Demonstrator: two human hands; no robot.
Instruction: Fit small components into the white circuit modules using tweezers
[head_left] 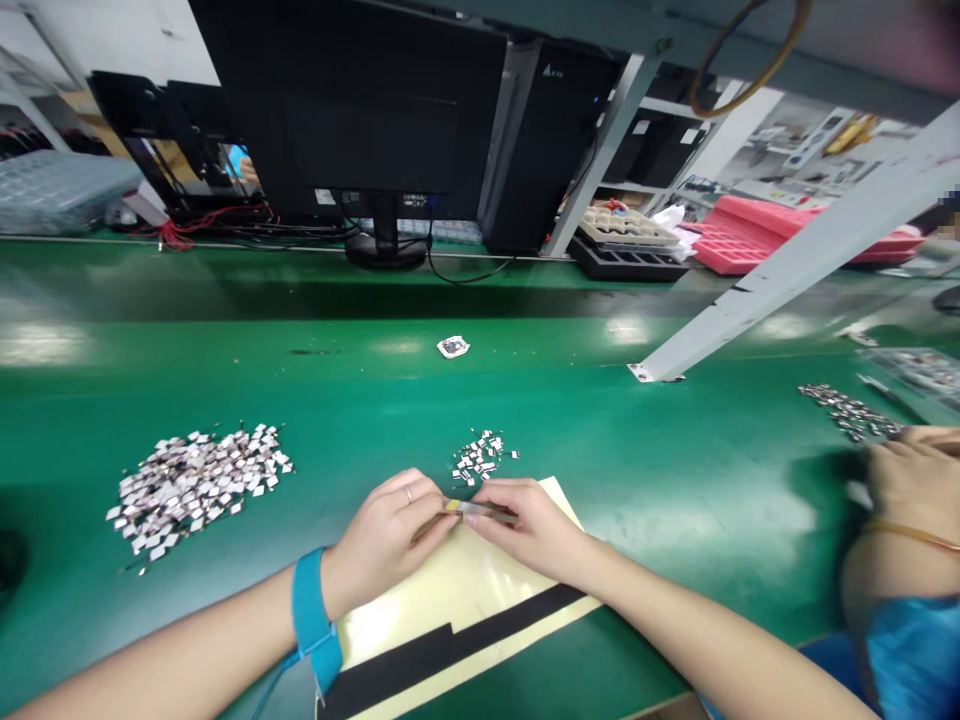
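Observation:
My left hand (394,525), with a ring and a teal wrist strap (316,615), pinches one end of a small flat part (469,508) that shows silver and yellow. The fingers of my right hand (529,525) close on its other end, partly hiding it. Both hands are over a pale yellow sheet (420,610) with black strips along its lower side. Just beyond my fingers lies a small pile of little white-and-dark parts (480,457). A much larger pile of similar pieces (199,485) spreads over the green table at the left.
Behind the green table (337,390) stand a black monitor (360,110) and a computer tower (551,140). A slanted metal post (787,255) meets the table right of centre. Another person's hand (915,480) is at the right edge, near more small parts (847,412).

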